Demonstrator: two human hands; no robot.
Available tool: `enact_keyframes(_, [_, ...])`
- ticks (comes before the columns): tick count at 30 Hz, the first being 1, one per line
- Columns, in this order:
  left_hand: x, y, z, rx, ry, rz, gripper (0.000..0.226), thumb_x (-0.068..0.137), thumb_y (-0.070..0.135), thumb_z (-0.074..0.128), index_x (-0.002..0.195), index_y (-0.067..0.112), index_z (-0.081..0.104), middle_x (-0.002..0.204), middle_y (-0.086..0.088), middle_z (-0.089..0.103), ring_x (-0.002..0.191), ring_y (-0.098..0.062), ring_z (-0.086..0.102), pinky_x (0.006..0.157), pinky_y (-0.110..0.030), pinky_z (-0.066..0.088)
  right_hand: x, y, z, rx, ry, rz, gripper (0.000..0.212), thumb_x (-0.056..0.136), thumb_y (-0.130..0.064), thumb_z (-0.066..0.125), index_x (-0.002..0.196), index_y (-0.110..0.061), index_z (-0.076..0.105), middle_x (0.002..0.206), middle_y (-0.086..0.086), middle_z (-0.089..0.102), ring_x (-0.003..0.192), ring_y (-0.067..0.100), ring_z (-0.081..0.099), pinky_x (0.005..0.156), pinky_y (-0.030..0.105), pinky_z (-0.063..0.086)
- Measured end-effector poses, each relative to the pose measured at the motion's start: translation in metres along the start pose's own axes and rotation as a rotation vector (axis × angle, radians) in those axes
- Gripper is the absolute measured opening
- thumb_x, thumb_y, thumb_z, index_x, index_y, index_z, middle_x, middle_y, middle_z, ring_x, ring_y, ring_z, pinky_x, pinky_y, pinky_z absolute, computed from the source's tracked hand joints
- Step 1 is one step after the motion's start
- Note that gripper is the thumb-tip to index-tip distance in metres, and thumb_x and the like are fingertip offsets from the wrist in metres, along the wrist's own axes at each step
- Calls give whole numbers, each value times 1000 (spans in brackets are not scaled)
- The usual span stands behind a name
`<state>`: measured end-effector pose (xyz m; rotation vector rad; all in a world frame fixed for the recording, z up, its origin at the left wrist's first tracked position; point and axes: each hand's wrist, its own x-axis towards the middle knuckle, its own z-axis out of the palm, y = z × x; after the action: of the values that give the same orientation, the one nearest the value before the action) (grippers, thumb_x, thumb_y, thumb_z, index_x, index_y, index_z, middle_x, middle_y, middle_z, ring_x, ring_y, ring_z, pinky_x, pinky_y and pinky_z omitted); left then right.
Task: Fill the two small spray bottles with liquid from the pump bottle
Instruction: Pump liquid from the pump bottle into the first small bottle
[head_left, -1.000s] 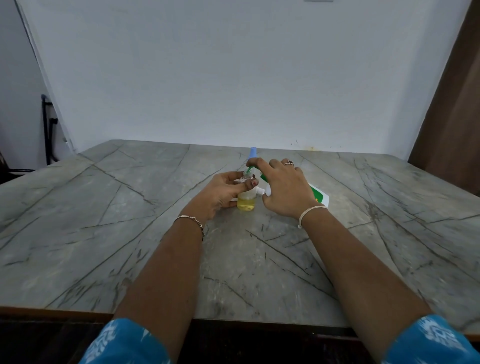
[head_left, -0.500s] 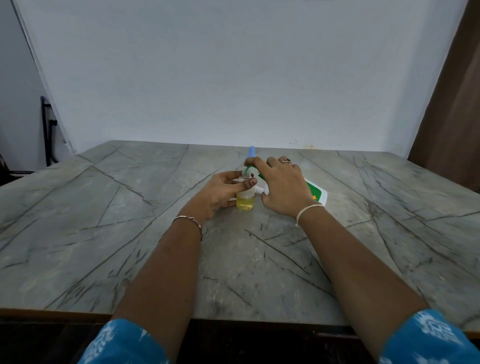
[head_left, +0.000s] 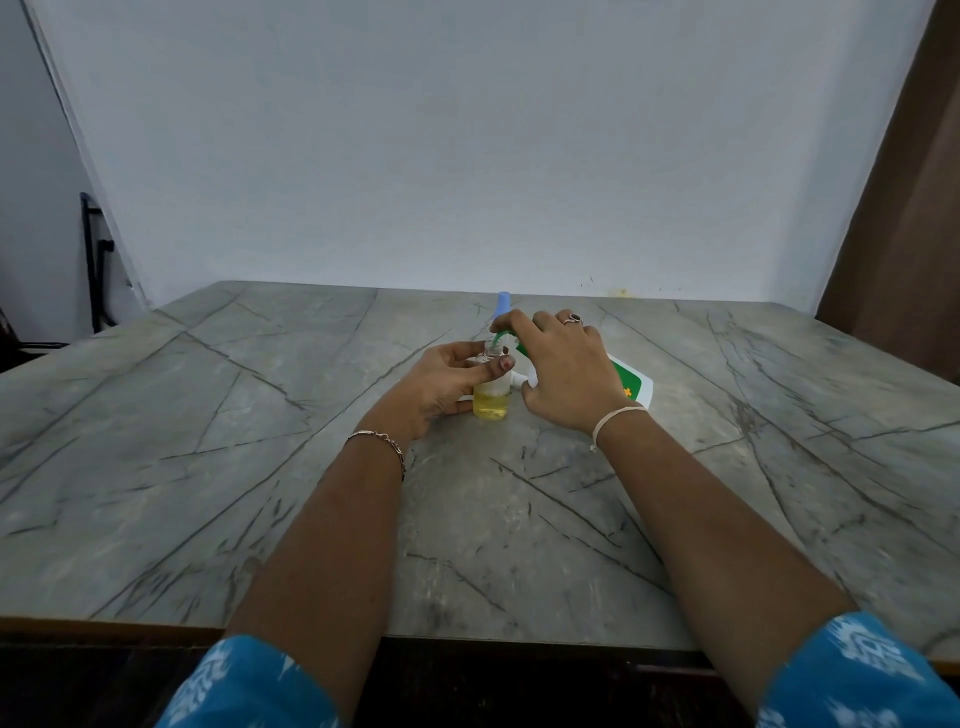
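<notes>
Left hand (head_left: 447, 379) grips the uncapped spray bottle (head_left: 491, 402), about half full of yellow liquid. Right hand (head_left: 566, 374), at its 3 o'clock, curls over the pump bottle (head_left: 631, 382). The blue-capped bottle (head_left: 503, 304) at 12 o'clock probably awaits filling.

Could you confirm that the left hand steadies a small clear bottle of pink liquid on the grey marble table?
Not quite: in the head view the liquid is yellow, not pink. The left hand steadies that small clear bottle on the grey marble table.

free: table (head_left: 208, 467) left and front | obstacles: spray bottle (head_left: 491, 400), pump bottle (head_left: 631, 382), blue-capped bottle (head_left: 503, 303) clustered mid-table
</notes>
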<state>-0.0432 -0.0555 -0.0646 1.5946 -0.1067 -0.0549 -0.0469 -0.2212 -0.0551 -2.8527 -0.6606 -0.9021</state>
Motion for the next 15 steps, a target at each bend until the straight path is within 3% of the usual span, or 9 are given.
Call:
enact_keyframes(6, [0,0,0,15,-3,1,53,80,28,77,128,13,59,118,-3,69,95,-11,67,64,-21,56,-4,4,1,-72,11,-29,77,71,-23,63,140,-36,31,98,5,55,97,30,52,79,42,44])
enact_keyframes(15, [0,0,-2,24,-12,6,55,79,30,78,129,15,59,117,-3,70,103,-14,67,72,-24,57,2,0,1,-18,2,6,68,70,-22,66,130,-33,37,104,4,56,102,30,51,84,44,43])
